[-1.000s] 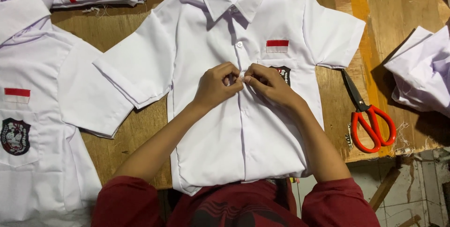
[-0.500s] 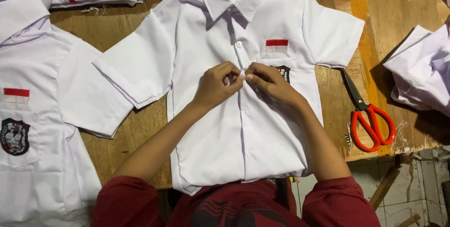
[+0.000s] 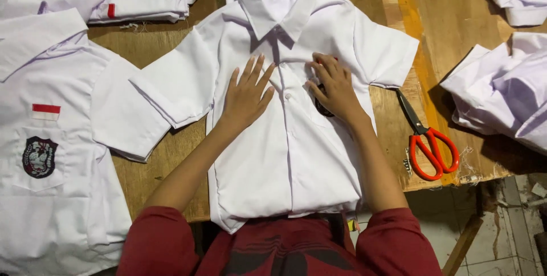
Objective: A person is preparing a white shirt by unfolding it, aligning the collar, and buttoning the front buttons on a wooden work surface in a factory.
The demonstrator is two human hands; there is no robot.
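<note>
Our left hand [image 3: 246,94] and right hand [image 3: 335,86] lie spread flat on the white school shirt [image 3: 290,156], orange-handled scissors [image 3: 428,142] probably loose right of them.

**Cloth, wood, steel and plastic**

Under your left hand [image 3: 246,94] and right hand [image 3: 335,89] lies a white shirt [image 3: 290,150] of smooth, matt woven cloth, pressed flat with crisp creases at the collar. Just beside your right thumb sits a small glossy plastic button [image 3: 288,97]. Right of your right hand, the scissors [image 3: 428,139] show dull grey metal blades and shiny orange plastic handles. The table [image 3: 171,156] beneath is bare wood, matt and grainy, with worn rough patches. Left of your left hand, a second shirt [image 3: 51,156] carries a stitched, embroidered badge [image 3: 40,156] on the same matt cloth.
</note>
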